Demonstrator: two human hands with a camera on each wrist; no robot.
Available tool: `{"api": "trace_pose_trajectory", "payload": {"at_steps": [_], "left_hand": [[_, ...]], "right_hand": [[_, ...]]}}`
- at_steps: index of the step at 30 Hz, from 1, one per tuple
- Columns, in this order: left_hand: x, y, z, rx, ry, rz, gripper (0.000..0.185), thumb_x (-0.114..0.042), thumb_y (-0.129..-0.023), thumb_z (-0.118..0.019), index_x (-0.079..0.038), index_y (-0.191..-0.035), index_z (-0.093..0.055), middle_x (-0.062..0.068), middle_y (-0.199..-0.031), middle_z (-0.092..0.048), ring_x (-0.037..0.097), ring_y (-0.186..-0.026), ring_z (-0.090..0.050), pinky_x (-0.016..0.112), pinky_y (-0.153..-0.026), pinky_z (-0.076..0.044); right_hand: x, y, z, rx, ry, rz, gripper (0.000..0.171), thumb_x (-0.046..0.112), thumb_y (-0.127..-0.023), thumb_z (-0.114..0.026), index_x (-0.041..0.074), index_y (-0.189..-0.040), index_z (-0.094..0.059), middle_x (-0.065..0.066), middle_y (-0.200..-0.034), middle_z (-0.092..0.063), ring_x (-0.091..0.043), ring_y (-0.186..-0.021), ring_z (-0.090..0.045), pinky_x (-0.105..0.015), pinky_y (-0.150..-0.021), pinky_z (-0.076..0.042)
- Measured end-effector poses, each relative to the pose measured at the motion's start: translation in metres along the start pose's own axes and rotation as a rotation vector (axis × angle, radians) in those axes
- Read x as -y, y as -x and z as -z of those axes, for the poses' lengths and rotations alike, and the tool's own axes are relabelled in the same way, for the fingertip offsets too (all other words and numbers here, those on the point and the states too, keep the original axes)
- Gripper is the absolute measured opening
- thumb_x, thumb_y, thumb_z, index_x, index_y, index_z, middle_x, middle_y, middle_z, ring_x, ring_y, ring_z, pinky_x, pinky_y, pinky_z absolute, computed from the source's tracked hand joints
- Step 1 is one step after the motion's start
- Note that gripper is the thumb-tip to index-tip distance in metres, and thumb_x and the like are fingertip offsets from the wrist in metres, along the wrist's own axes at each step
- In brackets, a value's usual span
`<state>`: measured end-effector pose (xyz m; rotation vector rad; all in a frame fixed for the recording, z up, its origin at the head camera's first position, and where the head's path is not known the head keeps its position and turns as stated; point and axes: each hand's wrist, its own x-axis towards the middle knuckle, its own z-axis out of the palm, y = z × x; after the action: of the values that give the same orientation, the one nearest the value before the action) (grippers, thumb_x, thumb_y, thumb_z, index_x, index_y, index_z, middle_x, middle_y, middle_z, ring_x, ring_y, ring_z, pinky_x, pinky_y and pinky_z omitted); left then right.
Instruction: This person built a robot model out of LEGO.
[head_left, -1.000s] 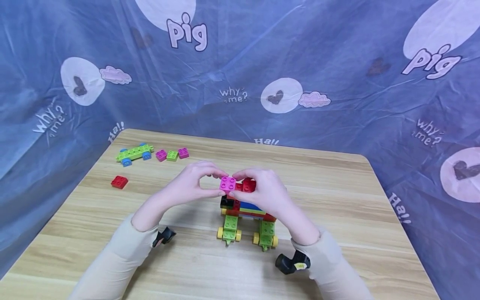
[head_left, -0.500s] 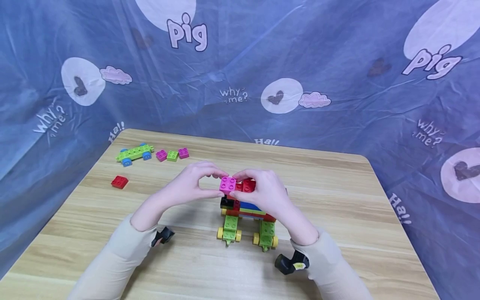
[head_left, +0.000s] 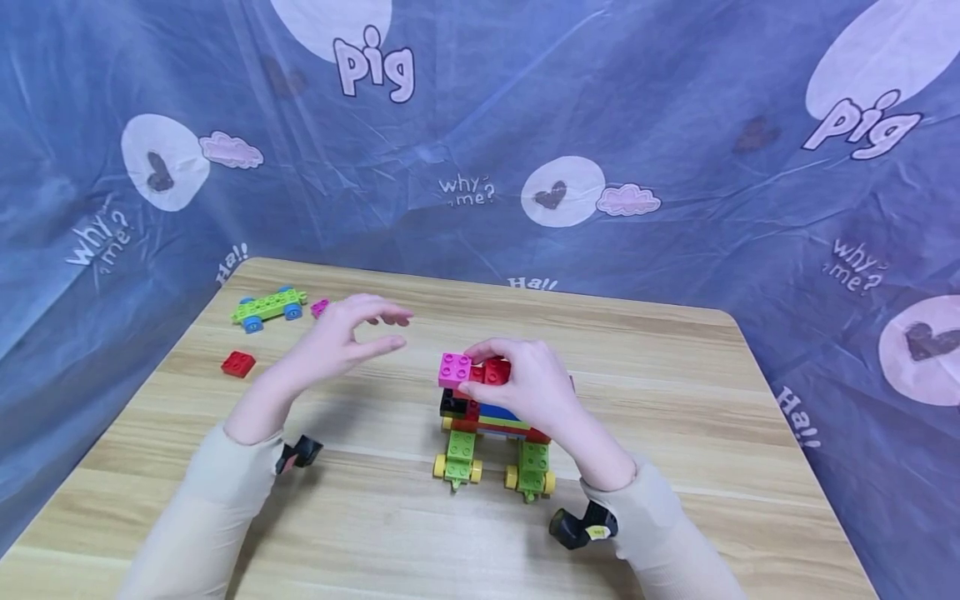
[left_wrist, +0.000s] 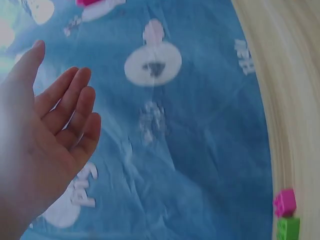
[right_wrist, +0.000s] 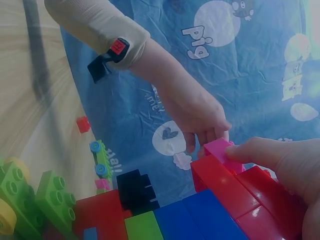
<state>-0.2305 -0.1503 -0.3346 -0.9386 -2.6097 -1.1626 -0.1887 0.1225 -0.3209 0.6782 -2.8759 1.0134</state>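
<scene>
My left hand (head_left: 337,337) is lifted over the table's left half, with its thumb and fingers apart and nothing between them. My right hand (head_left: 536,383) pinches a pink toy brick (head_left: 455,369) at its right edge, on top of a brick-built vehicle. In the right wrist view the pink brick (right_wrist: 218,149) sits at the end of the red bricks (right_wrist: 222,187), and the thumb presses on it. Below them are blue bricks (right_wrist: 200,217) and a black piece (right_wrist: 136,191). Two green bases (head_left: 461,454) with yellow wheels stick out at the front. The right hand hides part of the vehicle.
At the far left of the wooden table (head_left: 360,533) stand a lime wheeled base (head_left: 270,306) and a red brick (head_left: 238,364). A loose pink brick (left_wrist: 285,202) and a green brick (left_wrist: 288,228) lie near the back edge, partly hidden by my left hand in the head view.
My left hand has let go of the pink brick and moved left and back, covering some loose bricks. The right hand and the vehicle have stayed in place.
</scene>
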Motion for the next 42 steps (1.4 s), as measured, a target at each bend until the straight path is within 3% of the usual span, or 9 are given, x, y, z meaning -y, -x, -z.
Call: {"api": "trace_pose_trajectory", "payload": {"at_steps": [7, 10, 14, 21, 30, 42], "left_hand": [[0.039, 0.004, 0.019, -0.178, -0.027, 0.136, 0.027, -0.013, -0.09, -0.07, -0.005, -0.115, -0.069, 0.012, -0.11, -0.071, 0.014, -0.097, -0.062, 0.018, -0.08, -0.047], [0.057, 0.007, 0.022, -0.227, -0.054, 0.157, 0.029, -0.009, -0.088, -0.072, -0.001, -0.116, -0.068, 0.016, -0.114, -0.07, 0.022, -0.102, -0.062, 0.02, -0.086, -0.048], [0.077, 0.01, 0.023, -0.242, -0.117, 0.168, 0.035, -0.007, -0.086, -0.073, 0.002, -0.119, -0.065, 0.021, -0.119, -0.067, 0.033, -0.103, -0.061, 0.037, -0.088, -0.049], [0.106, 0.016, 0.026, -0.199, -0.159, 0.234, 0.05, -0.004, -0.081, -0.076, 0.002, -0.128, -0.059, 0.025, -0.131, -0.058, 0.043, -0.123, -0.051, 0.058, -0.104, -0.039], [0.14, 0.022, 0.032, -0.103, -0.197, 0.3, 0.06, -0.003, -0.079, -0.078, 0.003, -0.133, -0.053, 0.027, -0.14, -0.049, 0.048, -0.13, -0.043, 0.063, -0.11, -0.03], [0.162, 0.026, 0.032, -0.004, -0.226, 0.377, 0.06, -0.003, -0.083, -0.073, 0.006, -0.137, -0.048, 0.029, -0.143, -0.044, 0.049, -0.133, -0.038, 0.063, -0.111, -0.027]], "right_hand": [[-0.001, 0.0, 0.0, -0.003, 0.001, -0.001, 0.036, 0.032, -0.077, -0.083, 0.015, -0.107, -0.074, 0.002, -0.093, -0.075, -0.008, -0.064, -0.052, -0.023, -0.055, -0.044], [-0.001, 0.0, -0.001, -0.003, 0.006, 0.002, 0.036, 0.033, -0.077, -0.083, 0.015, -0.108, -0.074, 0.002, -0.094, -0.075, -0.007, -0.065, -0.053, -0.023, -0.056, -0.044], [-0.001, 0.0, -0.001, -0.002, 0.002, 0.001, 0.036, 0.033, -0.077, -0.083, 0.015, -0.107, -0.074, 0.002, -0.095, -0.075, -0.007, -0.065, -0.053, -0.023, -0.057, -0.044], [-0.001, 0.001, 0.001, -0.005, -0.004, -0.002, 0.036, 0.032, -0.077, -0.083, 0.015, -0.107, -0.074, 0.002, -0.094, -0.075, -0.007, -0.065, -0.053, -0.024, -0.057, -0.044], [-0.001, 0.001, 0.001, -0.005, -0.011, -0.008, 0.036, 0.032, -0.077, -0.083, 0.015, -0.107, -0.074, 0.002, -0.093, -0.075, -0.007, -0.064, -0.052, -0.023, -0.056, -0.043], [-0.002, 0.0, -0.001, -0.008, -0.013, 0.003, 0.036, 0.033, -0.077, -0.083, 0.015, -0.107, -0.074, 0.003, -0.094, -0.075, -0.007, -0.063, -0.052, -0.024, -0.055, -0.043]]}}
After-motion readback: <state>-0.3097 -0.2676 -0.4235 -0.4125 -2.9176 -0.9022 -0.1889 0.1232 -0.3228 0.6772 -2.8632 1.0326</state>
